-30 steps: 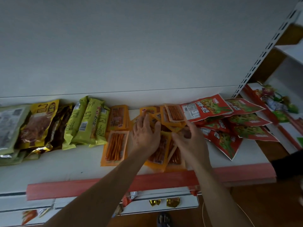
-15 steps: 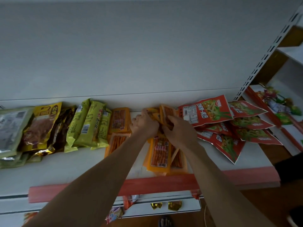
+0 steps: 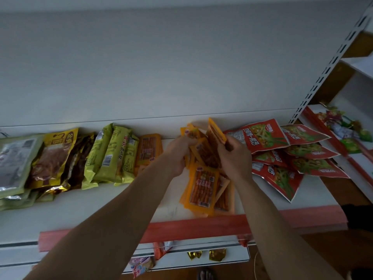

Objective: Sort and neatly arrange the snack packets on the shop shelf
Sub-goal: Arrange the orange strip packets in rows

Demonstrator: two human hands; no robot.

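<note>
Since a second ago both hands have lifted off the flat pile. My left hand and right hand now curl round a fan of orange packets held up near the back of the shelf. I'm squaring this bunch. Next, I reckon, it needs tapping even and laying on the orange stack, between the green packets and the red packets.

Glossy plastic orange packets; matt white metal shelf

On the shelf, the flat stick-snack stack lies mid-front; the held bunch sits at its 12 o'clock, fanned bags at 3, bar packs and pouches at 9.
</note>
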